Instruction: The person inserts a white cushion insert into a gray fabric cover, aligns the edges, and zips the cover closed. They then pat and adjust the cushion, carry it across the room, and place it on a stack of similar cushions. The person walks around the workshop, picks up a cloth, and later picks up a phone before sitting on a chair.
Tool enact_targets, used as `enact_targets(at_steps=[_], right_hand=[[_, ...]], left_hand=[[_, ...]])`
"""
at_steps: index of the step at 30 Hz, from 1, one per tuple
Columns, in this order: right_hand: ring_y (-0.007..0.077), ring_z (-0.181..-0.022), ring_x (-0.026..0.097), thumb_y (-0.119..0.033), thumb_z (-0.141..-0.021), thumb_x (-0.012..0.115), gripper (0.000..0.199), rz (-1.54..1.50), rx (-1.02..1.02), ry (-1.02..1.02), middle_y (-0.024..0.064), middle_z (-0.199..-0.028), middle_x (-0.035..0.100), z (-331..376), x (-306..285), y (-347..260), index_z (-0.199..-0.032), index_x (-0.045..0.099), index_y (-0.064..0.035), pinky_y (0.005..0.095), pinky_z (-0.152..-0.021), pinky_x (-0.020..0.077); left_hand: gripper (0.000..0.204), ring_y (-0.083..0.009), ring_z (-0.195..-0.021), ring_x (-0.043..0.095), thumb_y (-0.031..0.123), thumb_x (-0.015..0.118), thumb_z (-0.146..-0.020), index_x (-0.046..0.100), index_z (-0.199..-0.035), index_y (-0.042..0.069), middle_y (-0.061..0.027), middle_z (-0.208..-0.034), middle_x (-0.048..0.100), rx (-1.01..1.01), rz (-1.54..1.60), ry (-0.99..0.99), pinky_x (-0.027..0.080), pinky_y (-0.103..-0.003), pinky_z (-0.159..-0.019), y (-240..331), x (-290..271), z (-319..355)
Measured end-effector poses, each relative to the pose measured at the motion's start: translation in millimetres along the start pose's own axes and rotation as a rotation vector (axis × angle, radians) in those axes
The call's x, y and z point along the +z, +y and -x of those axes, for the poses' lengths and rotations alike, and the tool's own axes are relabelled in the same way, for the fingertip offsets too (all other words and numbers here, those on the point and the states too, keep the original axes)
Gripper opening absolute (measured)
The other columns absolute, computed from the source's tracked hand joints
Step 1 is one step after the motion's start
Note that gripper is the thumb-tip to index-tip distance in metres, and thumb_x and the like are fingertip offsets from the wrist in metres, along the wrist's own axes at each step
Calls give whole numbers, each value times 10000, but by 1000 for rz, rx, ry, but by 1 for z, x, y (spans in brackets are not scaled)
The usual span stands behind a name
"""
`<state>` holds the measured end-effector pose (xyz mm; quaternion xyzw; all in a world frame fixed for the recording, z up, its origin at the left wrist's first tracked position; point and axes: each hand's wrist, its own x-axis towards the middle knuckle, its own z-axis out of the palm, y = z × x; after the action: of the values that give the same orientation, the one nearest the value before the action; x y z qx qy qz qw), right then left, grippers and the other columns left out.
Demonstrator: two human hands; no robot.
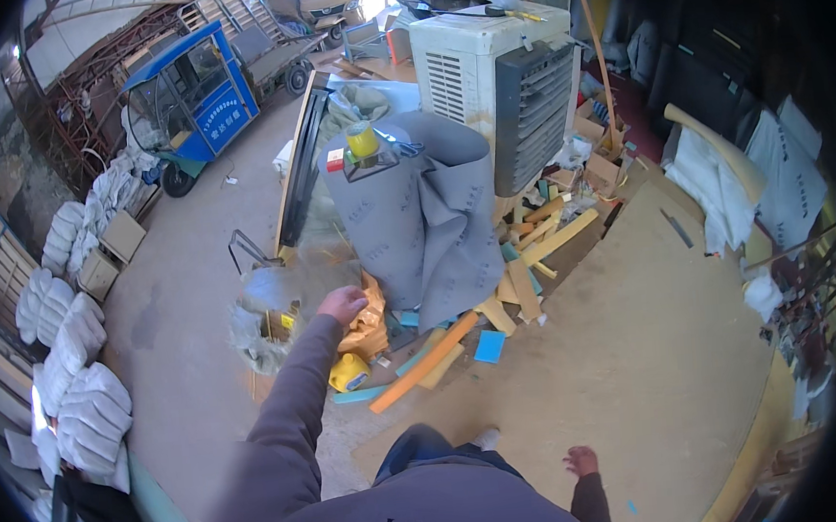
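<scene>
My left hand (343, 304) stretches forward, its fingers curled inward, beside the top of a crumpled orange plastic bag (368, 326). What its fingers hold, if anything, is hidden. Filmy clear plastic (287, 283) lies to the left of that hand, and a yellow jug (349, 372) sits below the bag. Low at my right side hangs my right hand (581, 460), empty, its fingers loosely bent and apart. Beyond my left hand stands a large grey sheet roll (376, 225) with a yellow tape roll (361, 140) on top.
An orange strip (424, 363), a blue piece (490, 347) and several foam offcuts litter the floor by the roll. A white air cooler (468, 80) stands behind it. White bundles (91, 414) line the left side, near a blue three-wheeler (197, 97). White sheets (716, 184) lean at right.
</scene>
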<state>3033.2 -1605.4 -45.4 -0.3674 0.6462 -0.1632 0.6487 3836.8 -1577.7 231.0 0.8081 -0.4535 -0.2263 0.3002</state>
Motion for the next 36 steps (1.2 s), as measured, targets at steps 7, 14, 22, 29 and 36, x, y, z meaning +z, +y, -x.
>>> enact_targets(at_steps=[7, 14, 22, 29, 36], right_hand=[[194, -839, 759, -114, -964, 673, 156, -82, -45, 128, 34, -963, 726, 31, 43, -126, -1116, 692, -89, 316, -659, 551], [247, -802, 743, -162, -988, 711, 145, -287, 194, 379, 66, -914, 698, 87, 90, -40, -1110, 676, -92, 400, -633, 591], [207, -877, 732, -67, -973, 717, 133, -153, 134, 162, 78, -967, 753, 75, 223, -99, -1090, 727, -5, 406, -796, 615], [157, -1101, 686, -187, -1058, 717, 308, 169, -368, -27, 89, -1169, 741, 38, 368, -386, -1286, 679, 16, 323, -980, 549], [183, -1281, 603, -190, -1032, 737, 521, 0, -644, -347, 99, -1459, 582, 43, 497, -542, -1472, 513, -23, 339, -990, 542]], left_hand=[[361, -325, -991, 766, 242, 799, -946, 746, -1204, -4, -192, -1119, 779, 119, -80, 95, 605, -442, -910, 15, -26, -201], [638, -366, -1328, 594, 345, 891, -821, 672, -1361, 84, -154, -1384, 646, 239, -571, 332, 527, -484, -1080, 49, -57, -362], [771, -396, -1289, 614, 351, 938, -747, 632, -1412, 110, -173, -1325, 662, 195, -618, 66, 519, -523, -1074, 62, -79, -416], [806, -302, -1058, 677, 339, 959, -712, 625, -1386, 51, -171, -1143, 667, 388, 222, -13, 565, -413, -928, 98, -58, -311], [900, -158, -1048, 714, 165, 944, -845, 458, -1587, 14, -95, -1214, 682, -22, 1037, -491, 590, -331, -926, 154, 5, -182]])
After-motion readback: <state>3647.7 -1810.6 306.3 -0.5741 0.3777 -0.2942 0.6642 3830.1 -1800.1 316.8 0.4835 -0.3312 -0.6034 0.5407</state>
